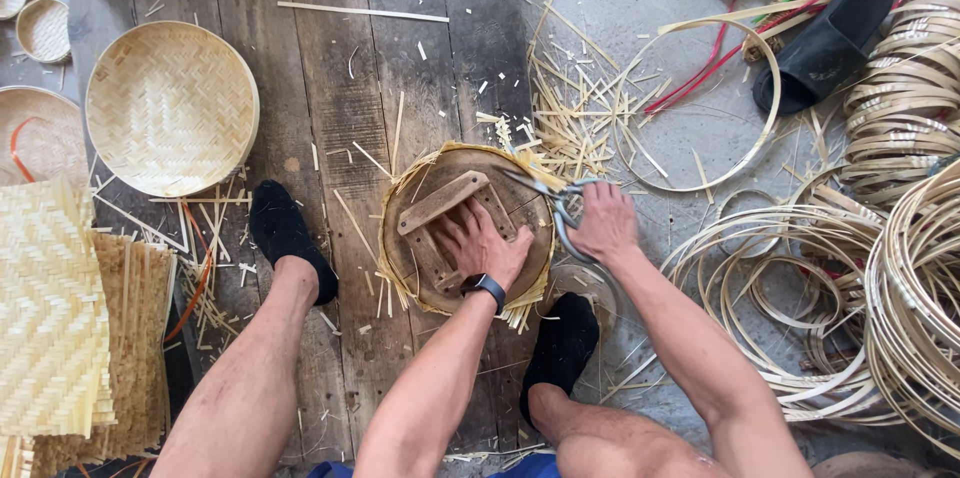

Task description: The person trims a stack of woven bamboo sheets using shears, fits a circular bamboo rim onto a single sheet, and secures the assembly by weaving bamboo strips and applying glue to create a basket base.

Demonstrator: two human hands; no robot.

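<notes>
Wooden plank floor carries your round wooden mould, which sits over woven bamboo matting between your feet. Your left hand presses flat, fingers spread, on it. Your right hand is clenched around grey metal scissors at the mould's right rim.

L hand presses flat on the round wooden mould – woven bamboo edges stick out beneath it. R hand has its grip closed on scissors, blades at the mould's rim, just beside the L hand. Finished woven basket lies well left; bamboo hoops right of the grip.
</notes>
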